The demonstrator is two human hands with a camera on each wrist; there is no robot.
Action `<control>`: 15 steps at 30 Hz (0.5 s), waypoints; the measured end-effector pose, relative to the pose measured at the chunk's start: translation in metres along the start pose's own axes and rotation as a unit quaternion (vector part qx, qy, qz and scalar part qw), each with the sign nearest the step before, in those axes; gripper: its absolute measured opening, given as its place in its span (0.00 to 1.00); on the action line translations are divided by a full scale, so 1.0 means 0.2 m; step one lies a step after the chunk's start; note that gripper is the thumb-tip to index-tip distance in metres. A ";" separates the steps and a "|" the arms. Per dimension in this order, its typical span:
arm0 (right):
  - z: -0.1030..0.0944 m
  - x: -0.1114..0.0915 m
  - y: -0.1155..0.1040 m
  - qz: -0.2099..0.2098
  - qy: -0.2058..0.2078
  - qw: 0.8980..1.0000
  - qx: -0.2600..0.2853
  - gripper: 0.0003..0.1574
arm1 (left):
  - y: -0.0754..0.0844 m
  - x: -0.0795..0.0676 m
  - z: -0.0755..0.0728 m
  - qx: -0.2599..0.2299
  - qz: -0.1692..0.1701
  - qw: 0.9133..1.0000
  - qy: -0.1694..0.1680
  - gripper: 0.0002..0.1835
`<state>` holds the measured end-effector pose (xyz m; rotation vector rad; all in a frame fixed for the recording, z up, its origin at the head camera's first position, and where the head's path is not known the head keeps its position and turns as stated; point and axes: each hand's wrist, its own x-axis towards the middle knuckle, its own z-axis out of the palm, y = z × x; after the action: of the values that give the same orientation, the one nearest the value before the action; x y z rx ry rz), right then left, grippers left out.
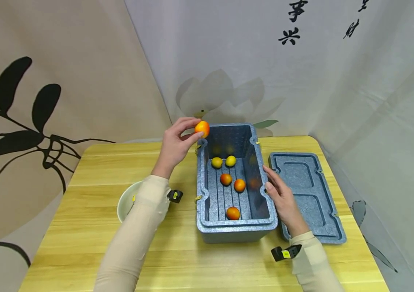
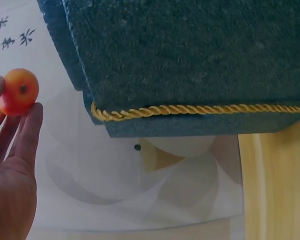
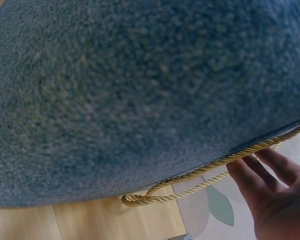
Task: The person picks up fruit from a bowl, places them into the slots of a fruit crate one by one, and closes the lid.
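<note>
My left hand pinches a small round orange-red fruit between thumb and fingers, above the far left corner of a blue-grey foam box. In the left wrist view the fruit shows a dark dimple and sits at the fingertips. Inside the uncovered box lie two yellow fruits toward the far end and three orange-red fruits nearer me. My right hand rests with extended fingers against the box's right side, its fingertips at the gold rope.
The blue-grey lid lies on the wooden table, right of the box. A pale bowl stands at the left, partly hidden by my left forearm. Printed curtains hang behind the table.
</note>
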<state>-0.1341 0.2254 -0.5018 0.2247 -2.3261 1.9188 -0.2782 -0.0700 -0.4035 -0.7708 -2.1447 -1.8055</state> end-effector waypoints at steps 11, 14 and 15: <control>0.00 0.01 0.00 -0.007 -0.001 1.000 -0.006 0.29 | -0.03 0.05 0.07 -0.007 -0.020 0.999 -0.035 0.18; 0.00 0.00 0.00 -0.007 -0.002 1.000 -0.004 0.29 | -0.03 0.06 0.09 0.004 -0.019 0.999 -0.051 0.18; 0.00 0.00 0.00 -0.006 -0.002 1.000 -0.003 0.29 | -0.03 0.07 0.09 0.007 -0.020 0.998 -0.056 0.18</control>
<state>-0.1346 0.2253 -0.5017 0.2422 -2.3264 1.9078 -0.2894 -0.0501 -0.4058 -0.8510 -2.2550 -1.8036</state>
